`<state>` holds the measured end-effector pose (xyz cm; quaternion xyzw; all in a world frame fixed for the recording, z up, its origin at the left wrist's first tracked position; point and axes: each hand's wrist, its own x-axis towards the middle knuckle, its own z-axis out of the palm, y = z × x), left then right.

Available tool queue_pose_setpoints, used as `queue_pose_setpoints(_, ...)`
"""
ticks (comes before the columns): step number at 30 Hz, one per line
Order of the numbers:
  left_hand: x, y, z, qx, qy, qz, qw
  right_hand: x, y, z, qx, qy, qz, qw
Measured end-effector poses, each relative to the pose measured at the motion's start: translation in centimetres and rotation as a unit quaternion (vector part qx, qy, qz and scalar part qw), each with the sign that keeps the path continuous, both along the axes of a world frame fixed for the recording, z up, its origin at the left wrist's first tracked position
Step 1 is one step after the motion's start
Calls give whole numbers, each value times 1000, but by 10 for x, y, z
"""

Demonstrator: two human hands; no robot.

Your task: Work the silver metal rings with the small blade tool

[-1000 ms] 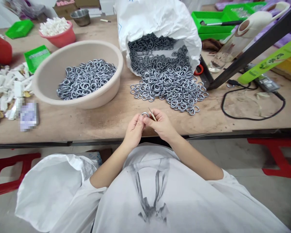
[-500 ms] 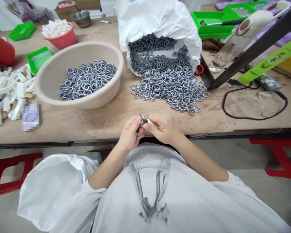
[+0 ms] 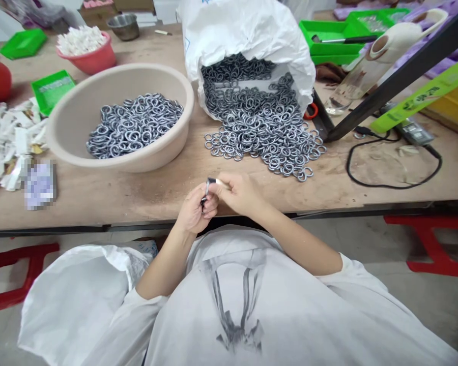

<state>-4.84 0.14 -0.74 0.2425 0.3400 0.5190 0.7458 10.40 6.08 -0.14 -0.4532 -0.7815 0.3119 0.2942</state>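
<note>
Over the table's front edge my left hand (image 3: 194, 211) pinches a grey metallic ring (image 3: 207, 186) between thumb and fingers. A small dark object (image 3: 203, 201) shows among its lower fingers; its kind I cannot make out. Close against it, my right hand (image 3: 242, 192) is closed on a small pale tool with a black tip (image 3: 212, 180), and that tip touches or nearly touches the ring. Beyond the hands, a heap of loose grey rings (image 3: 267, 134) spills from a white sack (image 3: 248, 30) lying on its side. To the left, a beige basin (image 3: 118, 163) contains many similar rings.
White pieces (image 3: 13, 137) are piled at the left, near a green tray (image 3: 48, 101) and a red bowl (image 3: 95, 62). On the right are a slanted black metal bar (image 3: 385, 86), a bottle (image 3: 351, 84) and a black cable (image 3: 389, 187). An open white bag (image 3: 64, 305) stands below the table.
Both hands have shifted left together, and the ring now stands more edge-on at the black tip. The whole view has also slid slightly.
</note>
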Motion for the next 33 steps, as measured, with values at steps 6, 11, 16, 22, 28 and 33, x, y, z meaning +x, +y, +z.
queue_pose_setpoints(6,-3,-7,3,20,1,-7,1000,-4,9,1,-75,175,20,982)
queue_pose_setpoints(11,-2,-4,-1,2,26,36,999,-21,-12,9,-148,237,75,957)
queue_pose_setpoints(16,-5,-6,0,-2,32,36,999,-30,-13,3,-244,305,81,917)
queue_pose_setpoints(22,-14,0,-1,-3,48,78,996,-26,57,0,6,18,-11,1000)
queue_pose_setpoints(28,-26,9,1,-49,53,130,989,-21,108,-2,114,-263,-42,957)
queue_pose_setpoints(33,-21,16,3,-47,90,144,984,-6,75,16,-22,-17,-19,999)
